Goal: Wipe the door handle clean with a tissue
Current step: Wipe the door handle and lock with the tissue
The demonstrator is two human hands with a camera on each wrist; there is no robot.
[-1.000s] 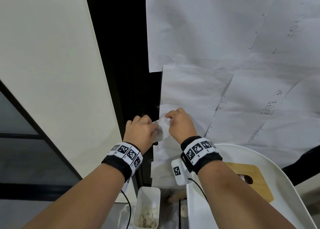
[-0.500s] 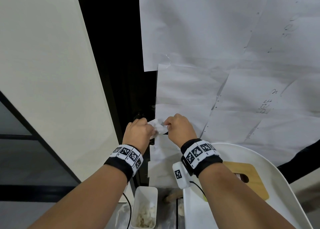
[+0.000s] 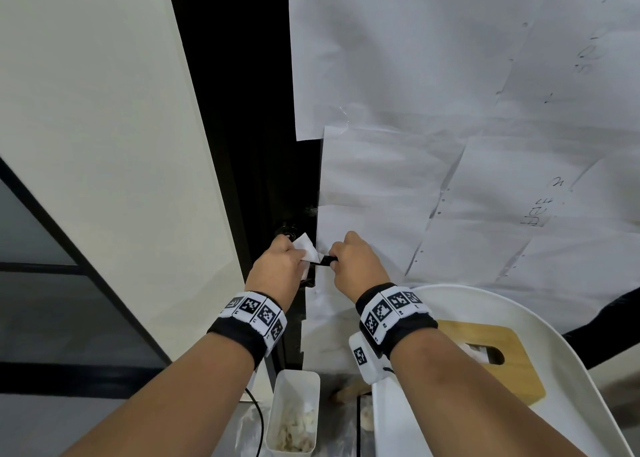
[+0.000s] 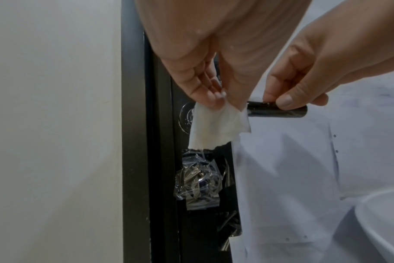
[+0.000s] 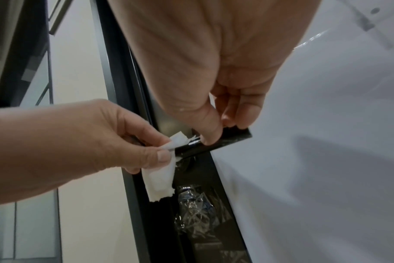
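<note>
A black lever door handle [image 4: 279, 111] [image 5: 216, 141] [image 3: 325, 260] sticks out to the right from a dark door. My left hand [image 3: 277, 269] [image 4: 214, 92] [image 5: 115, 142] pinches a white tissue [image 4: 216, 128] [image 5: 161, 176] [image 3: 306, 247] around the handle's inner end, near its round base plate [image 4: 186, 117]. The tissue's lower part hangs loose. My right hand [image 3: 353, 266] [image 4: 290, 96] [image 5: 223, 124] pinches the handle's outer end between thumb and fingertips. The stretch of handle under the tissue is hidden.
White paper sheets [image 3: 450, 145] cover the door to the right. Crumpled clear tape [image 4: 198, 179] covers a lock below the handle. A cream wall [image 3: 104, 145] stands on the left. Below are a white round tray [image 3: 571, 370] with a wooden board [image 3: 512, 380] and a white bin [image 3: 294, 415] of used tissues.
The tissue was held between both hands in front of the handle. Now my left hand alone holds it at the handle's inner end, and my right hand has taken the bare outer end.
</note>
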